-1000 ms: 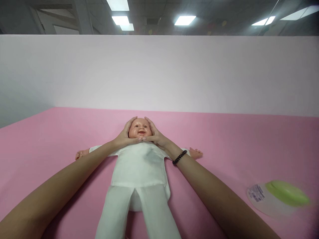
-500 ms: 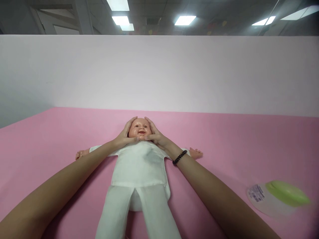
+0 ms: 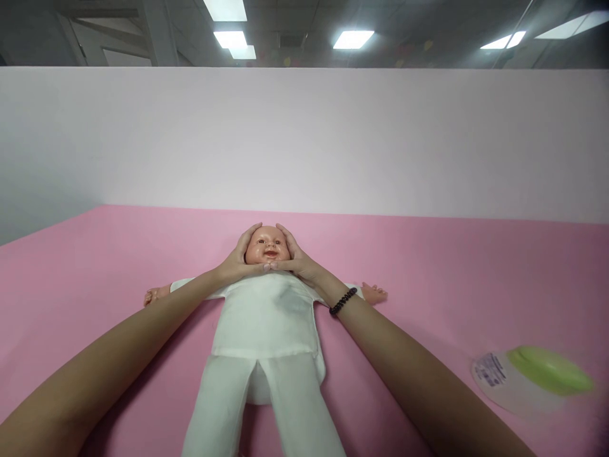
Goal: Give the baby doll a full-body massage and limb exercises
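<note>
A baby doll [image 3: 269, 317] with a white cloth body lies on its back, its plastic arms out to the sides. Its head [image 3: 268, 244] is cupped between my two hands. My left hand [image 3: 238, 261] curves along the left side of the head, fingers up by the temple. My right hand [image 3: 301, 261] does the same on the right, below a black bead bracelet [image 3: 343, 301] on that wrist. Both thumbs lie under the doll's chin, their tips close together. The back of the head is hidden.
A clear bottle with a green cap [image 3: 549, 369] and a printed label lies at the lower right, partly blurred. The doll rests on a pink surface [image 3: 451, 279]. Behind it rises a white panel [image 3: 304, 139], with ceiling lights and a door frame beyond.
Both thumbs have slid inward and come together just below the doll's chin; before, they were farther apart. The palms and fingers stay on the sides of the head, and the doll has not moved.
</note>
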Motion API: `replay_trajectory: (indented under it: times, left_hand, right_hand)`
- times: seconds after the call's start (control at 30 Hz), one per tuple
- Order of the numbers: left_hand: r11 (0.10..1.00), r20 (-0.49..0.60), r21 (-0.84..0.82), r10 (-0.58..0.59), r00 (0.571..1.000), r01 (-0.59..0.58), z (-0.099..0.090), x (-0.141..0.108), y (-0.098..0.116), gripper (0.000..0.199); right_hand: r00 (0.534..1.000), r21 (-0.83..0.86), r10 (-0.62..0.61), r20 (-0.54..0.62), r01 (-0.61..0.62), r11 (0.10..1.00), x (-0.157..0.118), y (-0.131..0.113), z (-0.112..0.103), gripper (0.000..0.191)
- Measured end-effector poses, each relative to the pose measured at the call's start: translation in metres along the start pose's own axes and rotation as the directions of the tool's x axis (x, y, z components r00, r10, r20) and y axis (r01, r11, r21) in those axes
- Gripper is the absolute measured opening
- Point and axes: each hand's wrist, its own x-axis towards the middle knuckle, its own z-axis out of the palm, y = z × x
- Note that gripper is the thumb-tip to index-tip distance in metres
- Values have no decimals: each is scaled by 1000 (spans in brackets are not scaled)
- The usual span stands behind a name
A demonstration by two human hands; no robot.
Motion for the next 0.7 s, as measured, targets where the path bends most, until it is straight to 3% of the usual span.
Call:
replay_trajectory:
  times: [0.7]
  left_hand:
    - [1000, 12, -2, 12, 1000, -11, 0, 0, 0, 103]
  right_hand:
    - [1000, -5, 9, -1, -9, 1000, 0, -1, 1, 124]
